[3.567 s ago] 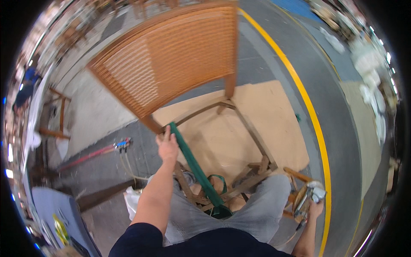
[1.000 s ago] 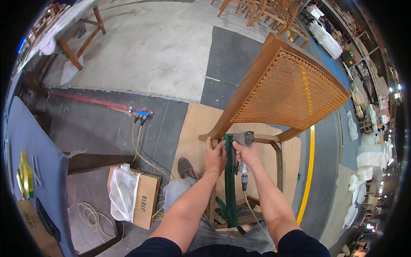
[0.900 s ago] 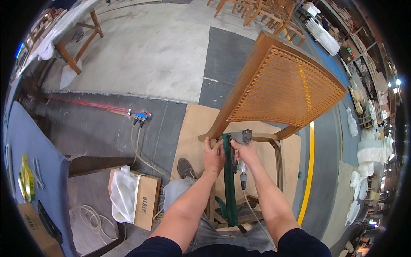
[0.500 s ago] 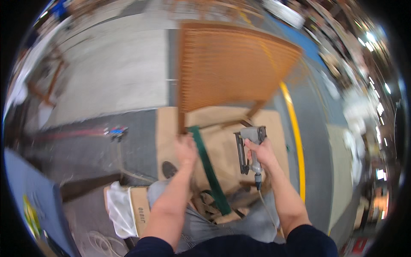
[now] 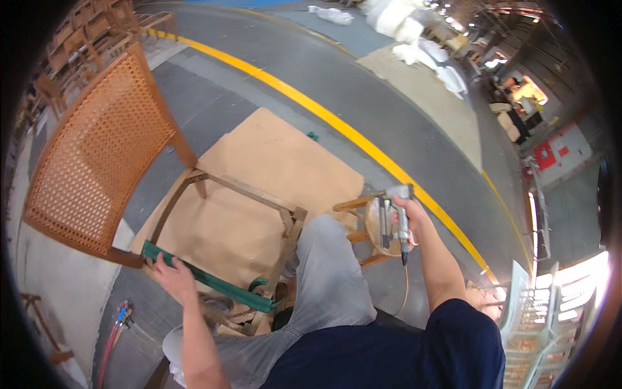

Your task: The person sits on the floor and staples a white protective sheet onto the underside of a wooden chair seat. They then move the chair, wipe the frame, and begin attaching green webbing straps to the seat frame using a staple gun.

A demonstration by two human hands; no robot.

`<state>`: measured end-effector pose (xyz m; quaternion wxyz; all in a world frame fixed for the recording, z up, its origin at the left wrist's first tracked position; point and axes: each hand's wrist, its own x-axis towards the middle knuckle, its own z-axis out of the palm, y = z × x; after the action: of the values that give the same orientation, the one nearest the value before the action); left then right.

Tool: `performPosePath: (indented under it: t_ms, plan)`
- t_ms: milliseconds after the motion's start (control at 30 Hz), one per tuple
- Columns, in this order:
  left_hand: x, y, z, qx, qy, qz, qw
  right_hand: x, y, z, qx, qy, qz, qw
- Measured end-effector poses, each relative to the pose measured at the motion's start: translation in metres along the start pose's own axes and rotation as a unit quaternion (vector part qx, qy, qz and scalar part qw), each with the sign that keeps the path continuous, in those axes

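Head view: chair w/ woven-cane back (image 5: 97,155) stands at 9 o'clock, its open seat frame (image 5: 249,191) running toward centre over a brown cardboard sheet (image 5: 272,152). Person's grey-clad knee (image 5: 330,253) is between frame & small wooden stool (image 5: 372,228), approx. 4 o'clock. Stacked chairs (image 5: 84,32) at 10, white wrapped bundles (image 5: 395,23) at 1, yellow floor line (image 5: 324,112) cutting across from 11 to 4, hose couplings (image 5: 123,314) on floor at 8. L hand (image 5: 175,279), approx. 8 o'clock, has fingers loosely bent on green strip (image 5: 217,284) along frame's near side; can't tell if they pinch it. R hand (image 5: 416,222), between 3 & 4, is wrapped round grip of grey nail gun (image 5: 402,223). Gun hides part of stool top; can't tell what's on it.
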<state>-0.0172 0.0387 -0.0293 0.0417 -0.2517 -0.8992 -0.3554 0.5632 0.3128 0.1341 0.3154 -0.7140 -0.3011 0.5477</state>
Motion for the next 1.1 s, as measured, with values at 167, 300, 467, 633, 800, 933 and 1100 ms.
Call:
performPosePath:
  t_ms: [167, 300, 467, 633, 800, 933, 1100]
  plan:
    - [-0.026, -0.001, 0.007, -0.534, -0.151, -0.49, 0.672, 0.048, 0.043, -0.021, 0.092, -0.063, 0.071, 0.991]
    - [-0.066, 0.011, -0.013, -0.605, -0.218, -0.502, 0.579, 0.072, 0.064, -0.036, 0.111, -0.132, 0.078, 0.982]
    - [-0.13, 0.062, -0.037, -0.671, -0.226, -0.543, 0.451, 0.089, 0.079, -0.069, -0.059, -0.024, -0.051, 0.997]
    - [-0.214, 0.072, -0.066, -0.584, -0.298, -0.608, 0.448, 0.075, 0.05, -0.056, -0.513, 0.084, -0.182, 0.835]
    - [-0.222, 0.082, -0.057, -0.49, -0.354, -0.645, 0.467, 0.05, 0.017, -0.037, -0.418, 0.113, -0.363, 0.825]
    - [-0.224, 0.081, -0.053, -0.477, -0.329, -0.667, 0.469, 0.02, 0.006, 0.011, -0.332, 0.065, -0.421, 0.841]
    - [-0.241, 0.092, -0.036, -0.507, -0.252, -0.656, 0.499, -0.01, 0.003, 0.052, -0.325, -0.01, -0.435, 0.84]
